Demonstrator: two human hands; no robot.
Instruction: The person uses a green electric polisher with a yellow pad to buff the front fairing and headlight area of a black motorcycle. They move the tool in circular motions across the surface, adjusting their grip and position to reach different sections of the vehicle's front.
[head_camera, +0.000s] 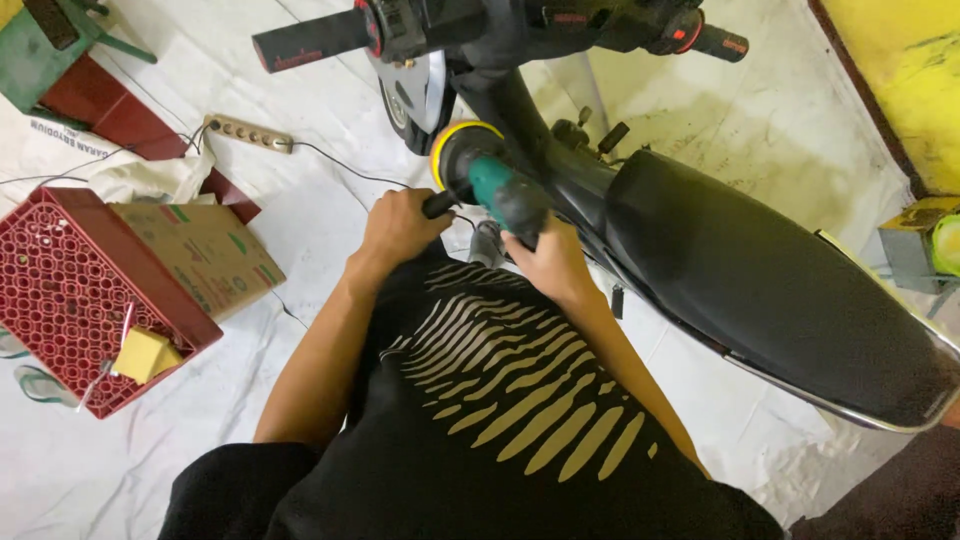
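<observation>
Two hands work one green polisher (505, 195) at upper centre of the frame: the left hand (398, 228) is clenched on its black side handle, the right hand (545, 262) grasps its body. Its yellow pad (447, 142) presses the motorbike's black frame (540, 150). The polishing looks under way; what is finished cannot be told.

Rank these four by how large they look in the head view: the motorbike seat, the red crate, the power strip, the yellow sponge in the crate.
1. Motorbike seat
2. Red crate
3. and 4. Power strip and yellow sponge: look alike in size, and the strip lies farther from the camera, so I leave them unranked.
</observation>
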